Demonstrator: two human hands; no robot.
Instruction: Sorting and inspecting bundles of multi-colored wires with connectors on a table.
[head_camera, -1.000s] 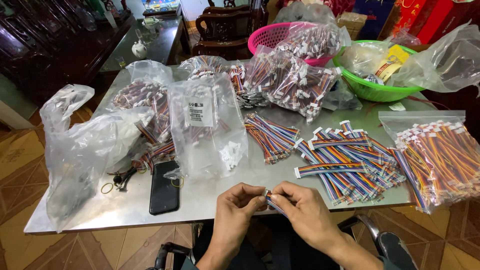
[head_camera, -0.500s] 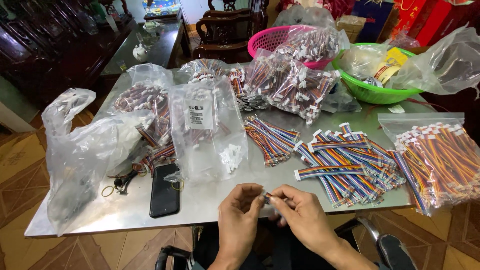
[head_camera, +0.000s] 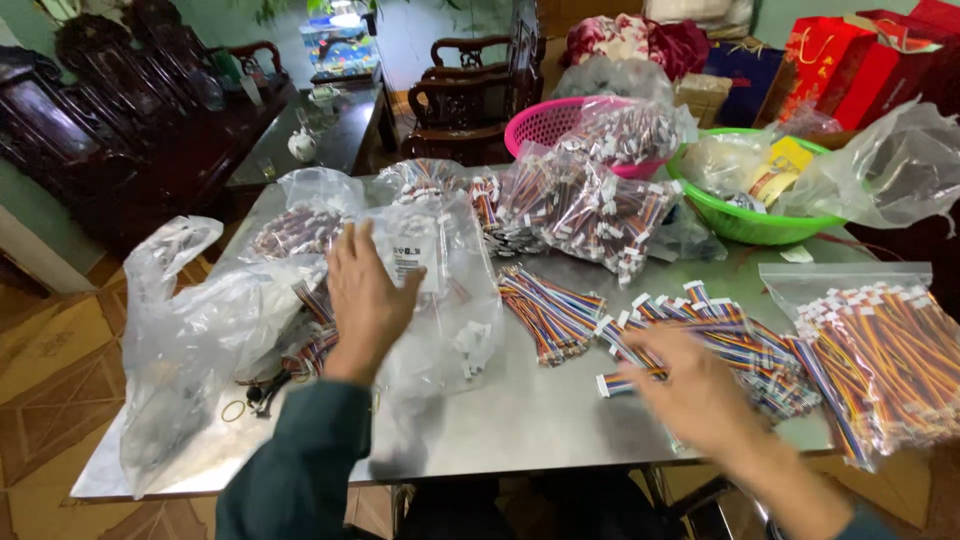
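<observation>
Rainbow wire bundles (head_camera: 700, 335) lie loose on the steel table (head_camera: 540, 420), right under the right hand (head_camera: 690, 385), which hovers spread and blurred, seemingly picking one; a clean pinch is needed next. The left hand (head_camera: 365, 300), fingers spread, presses a clear plastic bag (head_camera: 440, 300) well left.

A home living room used for piecework: carved dark wooden chairs (head_camera: 470, 95) and a fish tank (head_camera: 340, 45) stand behind the steel desk (head_camera: 540, 410) heaped with bagged wire harnesses (head_camera: 585, 205).
</observation>
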